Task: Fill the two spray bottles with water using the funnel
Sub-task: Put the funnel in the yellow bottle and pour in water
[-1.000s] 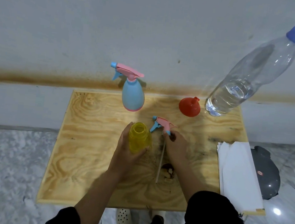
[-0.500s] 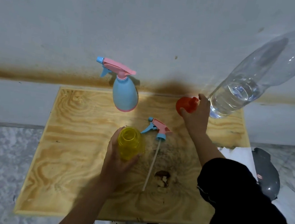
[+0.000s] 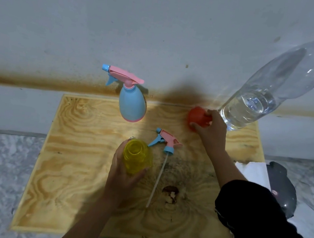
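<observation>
My left hand (image 3: 121,175) grips the yellow spray bottle (image 3: 137,156), which stands upright and uncapped near the middle of the plywood board (image 3: 76,168). Its pink and blue spray head (image 3: 166,140) lies on the board just to the right, its thin tube pointing toward me. My right hand (image 3: 212,132) is closed around the red funnel (image 3: 197,117) at the board's far right. A blue spray bottle (image 3: 132,104) with its pink trigger head on stands at the back. A large clear water bottle (image 3: 269,88) with a blue cap, partly full, stands at the far right corner.
A grey wall with a brown stained band runs right behind the board. White folded paper (image 3: 253,172) and a dark grey object (image 3: 283,184) lie off the right edge. A dark knot stain (image 3: 171,194) marks the board near its front. Marble floor surrounds it.
My right hand let go of the spray head, reached to the back right and closed on the red funnel. My left hand kept its hold on the yellow bottle.
</observation>
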`<state>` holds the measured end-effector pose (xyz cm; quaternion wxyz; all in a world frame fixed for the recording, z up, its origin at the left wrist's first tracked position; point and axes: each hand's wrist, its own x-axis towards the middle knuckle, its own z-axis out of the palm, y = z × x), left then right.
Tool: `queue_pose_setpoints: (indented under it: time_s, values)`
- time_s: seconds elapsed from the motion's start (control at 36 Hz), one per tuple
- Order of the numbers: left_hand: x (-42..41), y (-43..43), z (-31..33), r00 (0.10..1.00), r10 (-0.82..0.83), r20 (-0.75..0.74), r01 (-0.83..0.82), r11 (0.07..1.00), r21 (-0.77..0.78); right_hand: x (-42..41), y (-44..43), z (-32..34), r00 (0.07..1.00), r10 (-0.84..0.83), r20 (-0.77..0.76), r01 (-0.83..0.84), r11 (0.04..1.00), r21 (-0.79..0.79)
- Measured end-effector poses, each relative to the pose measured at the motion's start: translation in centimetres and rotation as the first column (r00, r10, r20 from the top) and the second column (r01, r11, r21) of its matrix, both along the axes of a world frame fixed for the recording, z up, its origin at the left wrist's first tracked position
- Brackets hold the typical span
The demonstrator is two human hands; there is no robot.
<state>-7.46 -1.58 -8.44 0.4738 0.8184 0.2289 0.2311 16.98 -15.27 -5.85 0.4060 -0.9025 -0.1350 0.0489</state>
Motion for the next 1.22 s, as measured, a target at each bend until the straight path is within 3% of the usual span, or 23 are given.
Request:
queue_pose_setpoints:
  time_s: [0.11,0.33,0.47,0.61,0.83,0.92,1.06,1.22]
  values:
    - [0.0,0.1,-0.2,1.0,0.003,-0.007,-0.003,1.0,-0.012,-1.9,-0.6,-0.6,0.99,-0.129,-0.047,0.135,0.978,0.157]
    - [0.0,0.0,-0.4,0.999,0.016,-0.051,-0.019,0.998,-0.055,-3.9,-1.8,-0.5,0.976,-0.211,-0.055,0.218,0.95,0.222]
    - [-0.1,0.0,-0.4,0.998,0.022,-0.062,-0.027,0.996,-0.081,-3.9,-3.1,-1.0,0.993,-0.106,0.047,0.099,0.986,0.132]
    - [0.0,0.0,-0.2,0.997,0.02,-0.073,-0.027,0.994,-0.103,-3.4,-3.7,-0.8,0.997,0.047,0.054,-0.047,0.999,-0.004]
    - [-0.3,0.0,0.5,0.996,-0.002,-0.086,-0.006,0.996,-0.091,-3.8,-3.4,0.3,0.994,-0.011,0.106,0.002,0.996,0.087]
    - [-0.4,0.1,0.8,0.996,-0.03,-0.088,0.021,0.995,-0.101,-3.7,-2.6,0.7,0.986,0.092,0.142,-0.089,0.996,-0.026]
    - [-0.6,0.3,1.1,0.995,-0.047,-0.091,0.038,0.995,-0.095,-2.2,-1.2,1.3,0.981,0.178,0.082,-0.155,0.961,-0.231]
    - [-0.6,0.2,1.3,0.996,-0.043,-0.079,0.036,0.996,-0.086,-2.0,-0.4,1.6,0.98,0.195,0.047,-0.182,0.962,-0.201]
